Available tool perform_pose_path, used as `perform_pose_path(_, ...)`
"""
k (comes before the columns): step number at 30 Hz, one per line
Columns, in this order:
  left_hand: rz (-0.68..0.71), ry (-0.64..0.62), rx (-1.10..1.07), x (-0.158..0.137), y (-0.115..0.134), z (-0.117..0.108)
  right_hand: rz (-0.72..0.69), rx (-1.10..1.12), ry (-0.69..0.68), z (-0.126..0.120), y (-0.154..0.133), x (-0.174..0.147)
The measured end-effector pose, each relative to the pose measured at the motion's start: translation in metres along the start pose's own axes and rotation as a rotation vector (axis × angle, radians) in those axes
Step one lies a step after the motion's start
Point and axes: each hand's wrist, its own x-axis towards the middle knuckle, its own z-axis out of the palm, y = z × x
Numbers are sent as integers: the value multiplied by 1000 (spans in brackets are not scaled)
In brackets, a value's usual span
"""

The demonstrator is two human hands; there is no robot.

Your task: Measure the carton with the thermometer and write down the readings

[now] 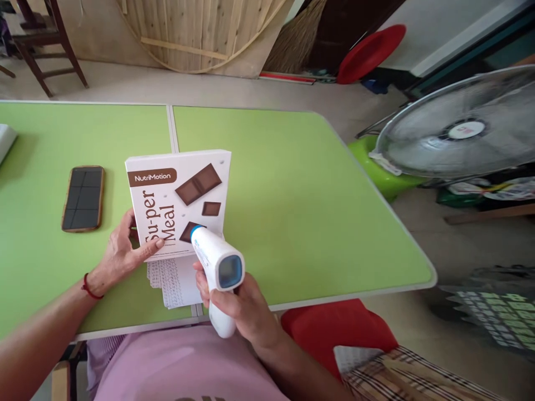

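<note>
My left hand (125,245) grips the lower left corner of a white NutriMotion box (196,223), its thumb lying across the front. Printed chocolate pieces and the words "Su-per Meal" show on the box, which is tilted up above the green table. Wrapped in my right hand (238,301) is a white and blue infrared thermometer (215,256). Its blue-ringed tip points at the box front, overlapping a printed chocolate piece; whether it touches I cannot tell. The small screen faces me and looks grey. Below the box, printed paper sheets (181,284) lie on the table.
On the green table (301,189) a phone (83,198) lies left of the box. A white object (6,139) sits at the far left edge. Right of the table stands a large fan (463,131), near a green stool (376,172). A red seat (334,328) is beside me.
</note>
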Motion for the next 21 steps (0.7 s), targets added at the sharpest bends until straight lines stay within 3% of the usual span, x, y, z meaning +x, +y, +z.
perform_pose_path(8,33,-22,-22,1,-2,-1,25,35,51,9,9,5)
perform_pose_path(14,31,-34,-17,1,-5,-1,6,97,-32,13,17,5)
perform_pose_path(21,61,-43,-53,1,-4,-2,-9,67,-29,15,23,4)
